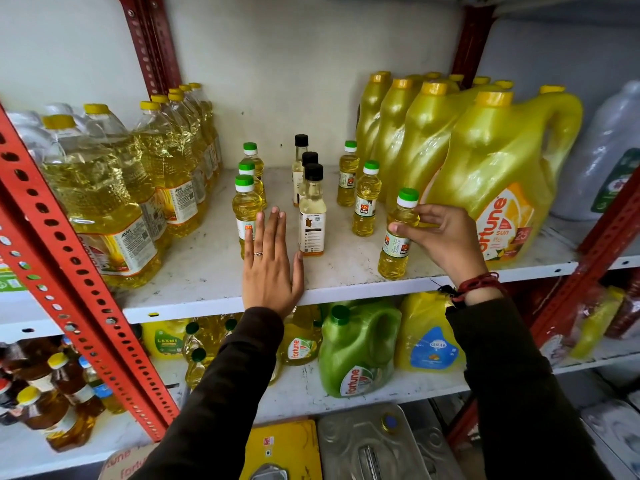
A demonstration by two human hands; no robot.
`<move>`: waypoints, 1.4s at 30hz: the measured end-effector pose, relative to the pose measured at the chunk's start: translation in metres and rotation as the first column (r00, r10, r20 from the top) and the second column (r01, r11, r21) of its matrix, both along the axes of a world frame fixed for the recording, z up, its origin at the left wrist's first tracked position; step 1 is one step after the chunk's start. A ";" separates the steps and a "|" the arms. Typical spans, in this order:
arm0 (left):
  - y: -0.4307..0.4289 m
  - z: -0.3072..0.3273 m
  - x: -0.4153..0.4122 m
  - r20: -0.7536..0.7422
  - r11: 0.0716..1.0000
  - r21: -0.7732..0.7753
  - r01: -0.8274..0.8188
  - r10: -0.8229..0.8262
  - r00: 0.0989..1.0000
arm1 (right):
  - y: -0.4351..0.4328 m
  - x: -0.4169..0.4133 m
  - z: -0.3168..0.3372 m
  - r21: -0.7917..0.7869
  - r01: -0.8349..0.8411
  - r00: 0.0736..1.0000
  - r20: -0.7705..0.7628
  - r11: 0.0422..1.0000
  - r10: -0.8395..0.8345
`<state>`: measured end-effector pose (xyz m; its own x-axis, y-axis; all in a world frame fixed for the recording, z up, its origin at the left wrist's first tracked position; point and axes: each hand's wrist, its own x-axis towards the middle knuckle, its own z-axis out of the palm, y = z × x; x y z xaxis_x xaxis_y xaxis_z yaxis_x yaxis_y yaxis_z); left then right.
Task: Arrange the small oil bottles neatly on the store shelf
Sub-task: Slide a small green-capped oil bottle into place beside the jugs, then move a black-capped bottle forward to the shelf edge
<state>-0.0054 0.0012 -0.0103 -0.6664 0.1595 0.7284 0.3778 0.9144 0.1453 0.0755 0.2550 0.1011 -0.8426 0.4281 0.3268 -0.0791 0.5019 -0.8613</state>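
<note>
Small oil bottles stand in three rows on the white shelf [214, 299]. At the left, three green-capped bottles run front to back, the nearest one [244, 206] partly behind my fingers. In the middle stand three black-capped bottles, the front one [312, 216] nearest me. My left hand [270, 268] lies flat and open on the shelf between these two front bottles, thumb touching the black-capped bottle's base. At the right, two green-capped bottles [366, 199] stand behind a third [398, 233], which my right hand [446, 237] grips at the shoulder near the shelf's front edge.
Large clear oil bottles [104, 202] fill the shelf's left side, and big yellow jugs [498, 168] crowd the right, just behind my right hand. Red perforated uprights [52, 237] frame the shelf. Lower shelves hold green and yellow jugs [356, 351].
</note>
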 end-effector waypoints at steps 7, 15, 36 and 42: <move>0.000 -0.001 0.000 0.002 1.000 0.000 -0.005 0.005 1.000 | -0.002 0.003 0.001 -0.004 -0.002 1.000 0.013 1.000 0.002; 0.000 -0.001 0.000 -0.001 1.000 0.004 -0.007 0.007 1.000 | -0.003 0.005 0.000 0.001 0.028 0.999 0.016 1.000 -0.028; -0.002 0.000 0.000 0.011 0.999 0.039 0.025 -0.025 1.000 | -0.102 -0.094 0.009 0.005 -0.332 0.939 0.098 0.943 0.330; -0.002 0.000 -0.001 0.017 1.000 0.021 0.019 -0.019 1.000 | -0.103 -0.101 0.001 0.045 -0.239 0.971 -0.015 0.970 0.239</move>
